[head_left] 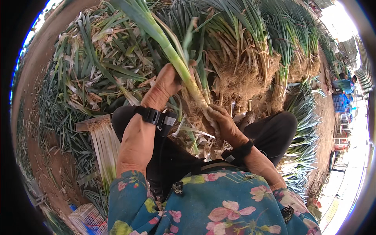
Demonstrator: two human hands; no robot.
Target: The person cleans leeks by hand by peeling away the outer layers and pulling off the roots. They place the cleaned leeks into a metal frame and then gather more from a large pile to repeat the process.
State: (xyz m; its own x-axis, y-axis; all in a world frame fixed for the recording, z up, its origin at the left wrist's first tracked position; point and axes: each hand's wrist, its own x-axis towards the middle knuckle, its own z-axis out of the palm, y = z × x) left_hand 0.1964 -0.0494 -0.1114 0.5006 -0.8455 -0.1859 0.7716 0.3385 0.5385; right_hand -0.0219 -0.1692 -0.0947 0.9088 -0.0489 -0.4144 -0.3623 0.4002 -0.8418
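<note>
Below left of the grip, lying on a brown wooden frame (81, 125): slender white leek stalks (103, 143), side by side. Farther below left, a white plastic lattice basket (87, 219), contents unclear; far right, blue plastic crates (341, 103), contents too small to tell. At the grip, a long, slanting green-and-white leek (194, 92): enclosed midway by the left hand (169, 80), and by the narrowly curled fingers of the right hand (225, 124) near its root end.
</note>
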